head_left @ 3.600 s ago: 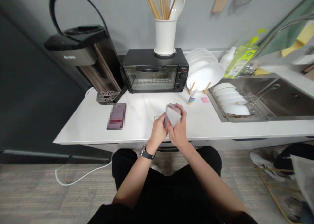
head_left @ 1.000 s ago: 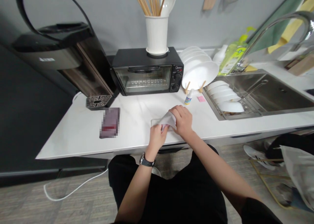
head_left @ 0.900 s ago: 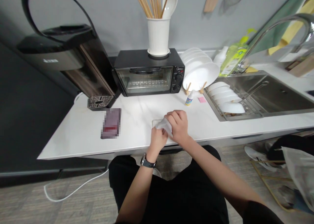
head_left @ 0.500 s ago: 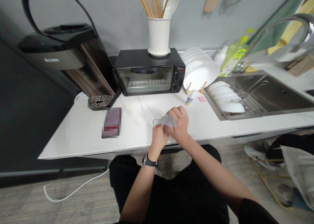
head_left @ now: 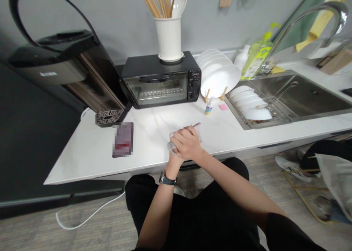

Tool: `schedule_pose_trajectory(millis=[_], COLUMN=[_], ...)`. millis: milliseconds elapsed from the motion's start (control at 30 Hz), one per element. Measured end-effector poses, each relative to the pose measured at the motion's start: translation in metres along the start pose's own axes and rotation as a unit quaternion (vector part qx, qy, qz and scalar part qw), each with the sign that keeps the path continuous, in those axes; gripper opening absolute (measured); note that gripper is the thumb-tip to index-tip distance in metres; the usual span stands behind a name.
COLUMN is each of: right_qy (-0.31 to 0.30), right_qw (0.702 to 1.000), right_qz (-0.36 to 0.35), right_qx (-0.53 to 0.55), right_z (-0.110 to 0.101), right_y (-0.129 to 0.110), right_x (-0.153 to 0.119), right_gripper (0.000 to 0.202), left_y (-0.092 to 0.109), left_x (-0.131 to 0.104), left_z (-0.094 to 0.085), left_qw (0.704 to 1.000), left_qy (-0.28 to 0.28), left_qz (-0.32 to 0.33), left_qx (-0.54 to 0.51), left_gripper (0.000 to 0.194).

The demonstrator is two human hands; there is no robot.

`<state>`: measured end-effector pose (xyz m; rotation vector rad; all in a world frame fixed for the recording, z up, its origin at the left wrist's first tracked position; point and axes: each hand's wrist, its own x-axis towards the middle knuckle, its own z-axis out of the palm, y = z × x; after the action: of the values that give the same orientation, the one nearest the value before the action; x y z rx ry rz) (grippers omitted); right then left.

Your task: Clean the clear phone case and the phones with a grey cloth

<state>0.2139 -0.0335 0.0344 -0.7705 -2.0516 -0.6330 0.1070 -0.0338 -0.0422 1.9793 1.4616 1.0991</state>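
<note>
Over the front part of the white counter, my right hand [head_left: 187, 143] is closed on a pale cloth [head_left: 172, 146] and lies across my left hand [head_left: 175, 161]. Most of my left hand is hidden beneath it, fingers included. A thin pinkish piece [head_left: 198, 128] sticks out past my right knuckles. Behind my hands a small white bottle [head_left: 209, 106] with a blue and yellow label stands upright, beside a pink pad [head_left: 223, 107]. To the left lies a purple pouch, partly pixelated [head_left: 123, 139].
A black toaster oven [head_left: 162, 82] carries a white chopstick holder [head_left: 169, 38]. A tall dispenser [head_left: 90, 71] stands at left. White plates [head_left: 220, 80], a green soap bottle [head_left: 255, 58] and a sink [head_left: 310, 97] with bowls [head_left: 257, 113] are at right.
My right hand has moved left and now covers most of my left hand. The pale cloth, earlier between both hands, now shows at the left of my right fingers. The view has shifted slightly.
</note>
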Motion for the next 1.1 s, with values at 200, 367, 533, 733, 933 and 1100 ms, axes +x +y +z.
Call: schedule_pose_trajectory(millis=[200,367,533,733,933,1100], right_qy=[0.007,-0.043,-0.073,0.04,0.161,-0.036], right_qw=[0.998,0.984,0.995,0.996,0.938,0.961], right_qz=[0.059,0.172,-0.054,0.08,0.304,0.269], right_qx=[-0.008,-0.007,0.033,0.008,0.04,0.054], right_z=[-0.005,-0.004,-0.003,0.005,0.004,-0.001], right_y=[0.037,0.034,0.026,0.054,0.069,0.035], right_x=[-0.009,-0.009,-0.001,-0.006,-0.037,-0.05], right_gripper=[0.035,0.025,0.027,0.041,0.044,0.022], left_y=[0.005,0.007,0.002,0.012,0.022,0.013], left_x=[-0.003,-0.003,-0.002,-0.001,-0.008,-0.018], left_z=[-0.007,-0.011,-0.006,-0.011,-0.022,-0.037], left_qw=[1.0,0.999,0.998,0.997,0.998,0.994], left_qy=[-0.005,0.001,-0.004,-0.046,0.049,0.103], left_qz=[-0.007,-0.02,-0.025,0.0,0.002,-0.017], left_qx=[0.016,0.027,0.05,0.058,-0.032,0.019], left_gripper=[0.018,0.017,0.015,0.017,0.017,0.019])
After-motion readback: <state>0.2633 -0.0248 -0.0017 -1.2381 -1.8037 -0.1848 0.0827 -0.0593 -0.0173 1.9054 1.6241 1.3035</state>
